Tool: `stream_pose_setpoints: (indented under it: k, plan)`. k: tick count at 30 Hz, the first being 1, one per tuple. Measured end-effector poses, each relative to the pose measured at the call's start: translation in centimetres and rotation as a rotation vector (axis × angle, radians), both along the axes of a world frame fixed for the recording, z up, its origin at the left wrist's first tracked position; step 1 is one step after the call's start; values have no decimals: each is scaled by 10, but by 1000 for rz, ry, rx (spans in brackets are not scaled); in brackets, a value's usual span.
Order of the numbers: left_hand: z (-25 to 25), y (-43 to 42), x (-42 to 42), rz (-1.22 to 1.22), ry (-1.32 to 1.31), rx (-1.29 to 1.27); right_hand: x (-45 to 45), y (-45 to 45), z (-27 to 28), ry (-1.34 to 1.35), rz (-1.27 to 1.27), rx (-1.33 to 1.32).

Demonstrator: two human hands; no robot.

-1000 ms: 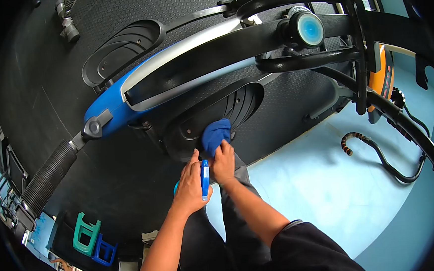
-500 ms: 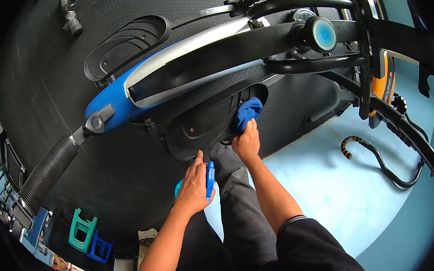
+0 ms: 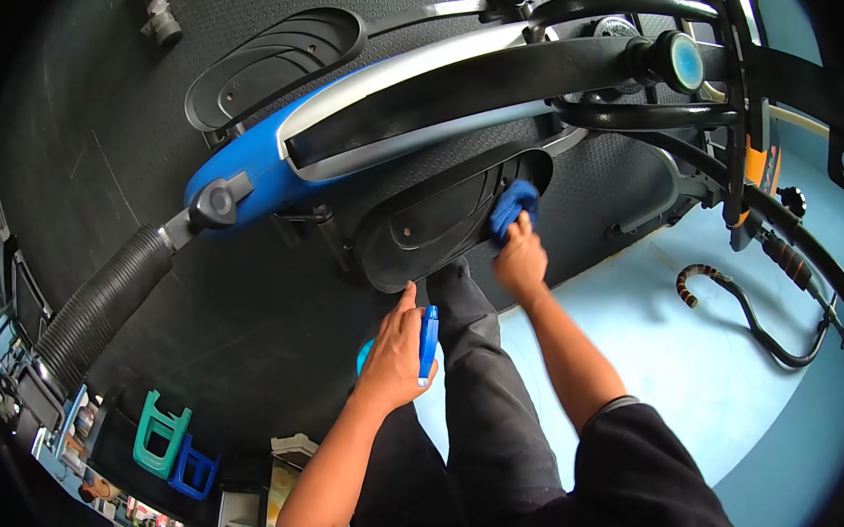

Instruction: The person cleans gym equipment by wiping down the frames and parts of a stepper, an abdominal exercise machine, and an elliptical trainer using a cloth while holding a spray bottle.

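My right hand (image 3: 520,259) is closed on a bunched blue cloth (image 3: 514,211), which lies against the near rim of a black foot pedal (image 3: 439,226) toward its right end. The pedal belongs to an elliptical trainer with a blue and silver body (image 3: 262,169). Below the pedal's left end, my left hand (image 3: 394,357) is wrapped round a spray bottle. The bottle's blue spray head (image 3: 429,344) shows beside the palm, while most of its body is hidden. My left index finger stretches up to the pedal's lower edge; whether it touches is unclear.
The far pedal (image 3: 279,64) sits behind the trainer's body. A ribbed handle (image 3: 106,307) juts out at left, with a green stool (image 3: 162,434) and a blue stool (image 3: 195,469) below. Black tubes and a round knob (image 3: 686,62) cross the upper right. A curved bar (image 3: 750,326) lies at right.
The view has shifted, so the trainer appears farther right. Both hands stay near the same parts of the pedal, with the right hand and cloth moved only slightly against its rim.
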State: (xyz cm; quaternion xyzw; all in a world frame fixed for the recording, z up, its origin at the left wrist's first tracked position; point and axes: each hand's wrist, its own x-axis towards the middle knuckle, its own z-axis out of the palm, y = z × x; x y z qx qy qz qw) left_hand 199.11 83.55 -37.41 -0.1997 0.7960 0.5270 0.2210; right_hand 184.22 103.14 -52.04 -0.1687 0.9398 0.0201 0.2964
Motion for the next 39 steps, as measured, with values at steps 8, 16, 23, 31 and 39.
stream_pose_setpoints:
  k: [8,16,23,31,39]
  plan:
    - [14,-33,30,124,8,-119,94,-99,57,-256,-80,-367]
    - [18,-47,41,145,18,-118,77,-123,57,-598,-384,-631]
    - [12,-42,49,173,18,-119,86,-124,42,-589,-583,-798]
    - [17,-43,47,205,-33,-84,51,-157,37,-819,-1310,-1054]
    - [13,-46,46,206,-15,-94,48,-108,58,-520,427,51]
